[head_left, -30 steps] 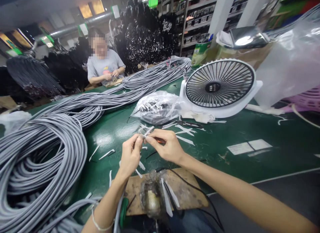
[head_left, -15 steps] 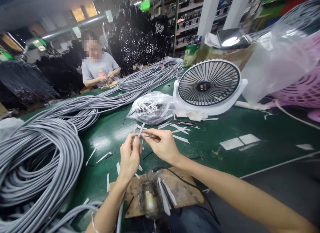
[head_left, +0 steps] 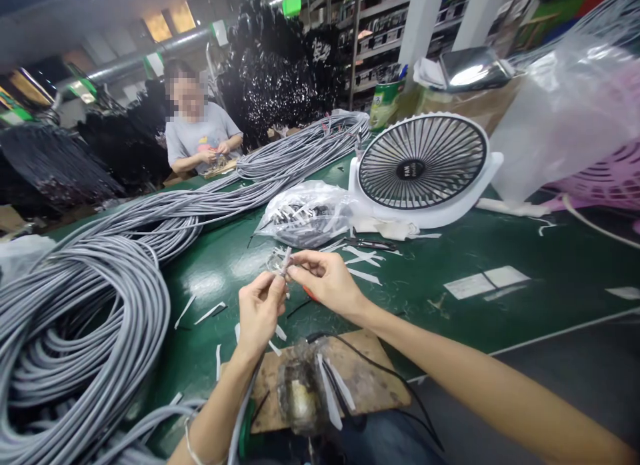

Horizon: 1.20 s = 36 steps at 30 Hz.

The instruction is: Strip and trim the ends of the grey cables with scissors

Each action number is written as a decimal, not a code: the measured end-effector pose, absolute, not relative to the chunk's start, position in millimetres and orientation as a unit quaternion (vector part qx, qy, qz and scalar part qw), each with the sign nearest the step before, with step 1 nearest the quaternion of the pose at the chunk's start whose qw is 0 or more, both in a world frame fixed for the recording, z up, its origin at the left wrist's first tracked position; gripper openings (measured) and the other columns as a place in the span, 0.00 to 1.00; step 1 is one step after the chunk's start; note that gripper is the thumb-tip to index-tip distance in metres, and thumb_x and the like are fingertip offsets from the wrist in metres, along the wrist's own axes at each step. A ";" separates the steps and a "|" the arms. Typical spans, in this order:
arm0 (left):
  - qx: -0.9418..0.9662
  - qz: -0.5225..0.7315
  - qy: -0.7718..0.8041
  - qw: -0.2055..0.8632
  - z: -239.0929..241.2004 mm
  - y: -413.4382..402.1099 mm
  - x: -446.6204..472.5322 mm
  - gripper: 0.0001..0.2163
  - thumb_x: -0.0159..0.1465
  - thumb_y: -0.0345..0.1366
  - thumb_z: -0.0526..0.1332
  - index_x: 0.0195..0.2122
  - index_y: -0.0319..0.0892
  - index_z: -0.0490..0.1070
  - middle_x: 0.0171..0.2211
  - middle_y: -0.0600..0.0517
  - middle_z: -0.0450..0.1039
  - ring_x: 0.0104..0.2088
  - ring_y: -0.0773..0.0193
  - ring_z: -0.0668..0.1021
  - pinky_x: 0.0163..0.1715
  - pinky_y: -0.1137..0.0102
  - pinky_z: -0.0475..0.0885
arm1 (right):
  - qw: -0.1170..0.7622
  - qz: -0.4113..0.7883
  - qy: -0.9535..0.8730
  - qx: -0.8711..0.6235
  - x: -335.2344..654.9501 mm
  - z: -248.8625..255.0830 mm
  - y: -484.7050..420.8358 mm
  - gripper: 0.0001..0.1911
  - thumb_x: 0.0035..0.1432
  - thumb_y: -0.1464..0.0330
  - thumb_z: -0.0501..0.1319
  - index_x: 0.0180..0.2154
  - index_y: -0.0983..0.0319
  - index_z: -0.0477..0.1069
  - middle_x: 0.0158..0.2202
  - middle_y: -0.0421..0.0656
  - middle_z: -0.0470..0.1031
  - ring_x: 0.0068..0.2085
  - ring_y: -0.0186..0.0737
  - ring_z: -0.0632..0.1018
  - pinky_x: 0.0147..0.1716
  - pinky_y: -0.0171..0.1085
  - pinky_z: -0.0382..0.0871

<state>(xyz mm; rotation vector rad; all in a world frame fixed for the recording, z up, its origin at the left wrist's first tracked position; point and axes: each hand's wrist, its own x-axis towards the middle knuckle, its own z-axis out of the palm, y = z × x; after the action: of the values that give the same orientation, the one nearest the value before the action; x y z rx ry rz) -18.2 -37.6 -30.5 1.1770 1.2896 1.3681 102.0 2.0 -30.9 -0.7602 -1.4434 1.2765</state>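
Observation:
My left hand (head_left: 260,308) is closed, its thumb and fingers pinching a grey cable (head_left: 243,412) near its end. Below the hand, the cable hangs down along my left forearm. The pale cable end (head_left: 287,255) sticks up between both hands. My right hand (head_left: 326,282) pinches that end from the right, with its fingertips close to the left thumb. Something orange (head_left: 311,293) peeks out under the right palm, its kind mostly hidden. Beneath the hands sits a small worn machine (head_left: 301,392) on a brown board (head_left: 370,378), with white strips beside it.
Coiled grey cables (head_left: 145,345) fill the left side of the green table (head_left: 400,285). Ahead are a clear bag of small parts (head_left: 305,215), a white fan (head_left: 423,165) and scattered white strips (head_left: 365,257). Opposite, a person (head_left: 203,135) handles small things. A pink basket (head_left: 610,172) stands right.
My right hand's fingers have shifted and closed in on the cable end. The thin dark piece at its fingertips no longer shows; an orange thing now appears under the palm.

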 end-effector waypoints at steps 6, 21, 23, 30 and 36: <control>0.477 0.581 0.521 0.405 -29.0 -39.2 -10.0 0.19 0.45 0.49 0.68 0.27 0.37 0.72 0.17 0.59 0.59 0.14 0.77 0.61 0.13 0.79 0.57 | 0.543 0.481 -0.599 -0.340 104.4 -31.3 2.3 0.13 0.45 0.62 0.63 0.19 0.64 0.67 0.18 0.38 0.66 0.21 0.29 0.64 0.21 0.31 0.58; 0.408 0.560 0.443 0.569 -24.8 -42.0 -7.9 0.21 0.44 0.50 0.68 0.21 0.37 0.64 0.14 0.61 0.53 0.13 0.81 0.50 0.11 0.82 0.45 | 0.566 0.533 -0.543 -0.315 96.1 -34.7 2.9 0.16 0.52 0.56 0.57 0.23 0.62 0.62 0.20 0.36 0.62 0.21 0.29 0.64 0.21 0.31 0.60; 0.426 0.564 0.482 0.518 -26.6 -42.3 -9.6 0.21 0.45 0.51 0.67 0.22 0.36 0.66 0.14 0.61 0.53 0.12 0.80 0.53 0.11 0.81 0.47 | 0.612 0.467 -0.521 -0.368 102.0 -31.5 6.7 0.16 0.52 0.56 0.57 0.23 0.61 0.61 0.20 0.35 0.61 0.21 0.29 0.62 0.21 0.30 0.58; 0.435 0.607 0.572 0.339 -28.3 -42.2 -17.0 0.14 0.46 0.44 0.66 0.26 0.36 0.72 0.14 0.59 0.61 0.14 0.76 0.62 0.12 0.79 0.57 | 0.579 0.133 -0.706 -0.386 115.5 -28.3 -1.8 0.12 0.57 0.64 0.57 0.24 0.63 0.69 0.21 0.38 0.66 0.23 0.30 0.67 0.25 0.31 0.59; 0.467 0.602 0.577 0.294 -26.1 -42.9 -15.9 0.11 0.47 0.41 0.66 0.24 0.37 0.72 0.15 0.57 0.65 0.17 0.72 0.68 0.15 0.78 0.63 | 0.552 -0.040 -0.753 -0.357 111.4 -32.6 -5.5 0.15 0.61 0.67 0.54 0.25 0.63 0.73 0.21 0.40 0.70 0.24 0.31 0.68 0.26 0.32 0.58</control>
<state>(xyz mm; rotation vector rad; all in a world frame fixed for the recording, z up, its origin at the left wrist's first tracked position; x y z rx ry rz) -15.9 -42.9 -26.1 1.2442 1.5363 1.6035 111.4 -5.5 -32.6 -0.8457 -1.7803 -0.0947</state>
